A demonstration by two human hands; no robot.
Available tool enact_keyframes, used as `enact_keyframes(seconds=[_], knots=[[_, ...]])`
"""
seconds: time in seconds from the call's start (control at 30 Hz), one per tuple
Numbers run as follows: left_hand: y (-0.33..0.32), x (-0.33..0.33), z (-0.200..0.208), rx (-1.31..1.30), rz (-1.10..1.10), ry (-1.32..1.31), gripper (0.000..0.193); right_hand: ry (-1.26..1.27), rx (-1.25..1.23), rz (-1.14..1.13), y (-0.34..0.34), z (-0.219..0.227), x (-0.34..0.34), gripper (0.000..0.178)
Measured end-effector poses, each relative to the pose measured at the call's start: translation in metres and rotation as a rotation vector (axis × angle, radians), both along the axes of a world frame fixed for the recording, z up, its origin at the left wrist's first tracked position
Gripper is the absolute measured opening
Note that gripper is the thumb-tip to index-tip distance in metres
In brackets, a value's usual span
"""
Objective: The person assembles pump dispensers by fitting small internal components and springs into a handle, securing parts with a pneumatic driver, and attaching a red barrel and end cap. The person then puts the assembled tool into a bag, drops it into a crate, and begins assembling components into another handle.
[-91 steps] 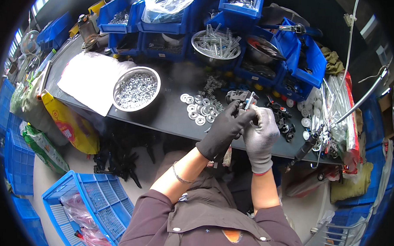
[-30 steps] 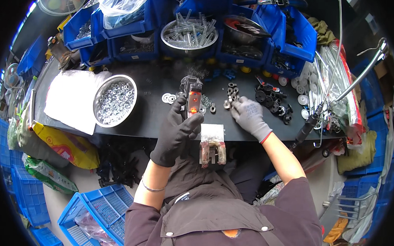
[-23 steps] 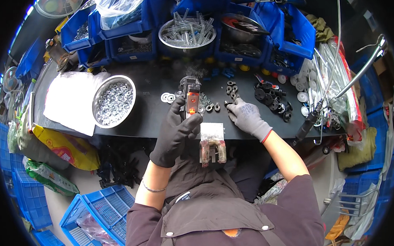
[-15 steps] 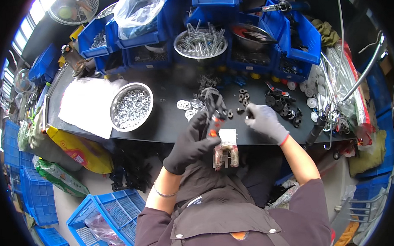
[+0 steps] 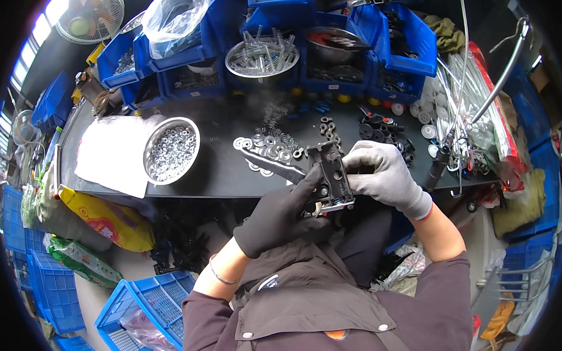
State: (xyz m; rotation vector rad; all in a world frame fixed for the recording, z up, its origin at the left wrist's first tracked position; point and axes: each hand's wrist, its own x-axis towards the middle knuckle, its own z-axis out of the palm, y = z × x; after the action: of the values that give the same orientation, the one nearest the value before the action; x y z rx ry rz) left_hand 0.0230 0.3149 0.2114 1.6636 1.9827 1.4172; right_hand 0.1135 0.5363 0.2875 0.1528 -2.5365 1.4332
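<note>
My left hand (image 5: 276, 216), in a black glove, is closed around a black metal bracket assembly (image 5: 335, 173) with holes in its face. A long dark lever (image 5: 274, 167) with a pale edge sticks out from it to the upper left. My right hand (image 5: 387, 179), in a grey glove, is at the bracket's right side with thumb and fingers pinched against it; anything between the fingertips is hidden. Just beyond lie round metal washers (image 5: 274, 150), small dark ring-shaped parts (image 5: 329, 129) and a heap of small springs (image 5: 277, 115).
A steel bowl of small metal parts (image 5: 194, 159) stands left, beside a white sheet (image 5: 110, 157). Blue bins (image 5: 412, 44) and a bowl of springs (image 5: 263, 75) line the back. Black knobs (image 5: 378, 130) and a hanging black-handled tool (image 5: 438, 167) are at right.
The bracket assembly has turned, so its holed face now shows. My right hand has moved from the small parts on the table to the bracket's side. The whole view has shifted slightly.
</note>
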Motion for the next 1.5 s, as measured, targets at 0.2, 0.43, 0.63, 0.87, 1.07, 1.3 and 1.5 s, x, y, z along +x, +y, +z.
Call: enact_keyframes(seconds=[0.2,0.43,0.63,0.87,1.07,1.3,1.5], knots=[[0.008,0.004,0.016,-0.224,-0.117,-0.316,0.086,0.074,-0.016,0.083,0.017,-0.007,0.011,0.017],[0.02,0.018,0.011,-0.09,-0.144,-0.545,0.074,-0.105,0.078,0.152,0.027,-0.008,0.018,0.018],[0.042,0.02,0.001,-0.144,-0.121,-0.512,0.072,0.52,-0.347,-0.858,0.101,-0.038,0.1,0.033],[0.068,0.026,0.011,-0.28,-0.093,-0.566,0.07,0.061,-0.505,-1.305,0.265,-0.175,0.243,0.039],[0.076,0.015,0.004,-0.181,-0.214,-0.547,0.081,-0.275,-1.126,-0.671,0.124,-0.157,0.312,0.042],[0.117,0.014,0.022,0.026,-0.177,-0.856,0.079,0.063,-0.692,-1.018,0.064,-0.119,0.271,0.048],[0.104,0.009,0.046,0.107,-0.105,-1.305,0.059,0.213,-0.137,-0.618,0.025,-0.063,0.247,0.049]])
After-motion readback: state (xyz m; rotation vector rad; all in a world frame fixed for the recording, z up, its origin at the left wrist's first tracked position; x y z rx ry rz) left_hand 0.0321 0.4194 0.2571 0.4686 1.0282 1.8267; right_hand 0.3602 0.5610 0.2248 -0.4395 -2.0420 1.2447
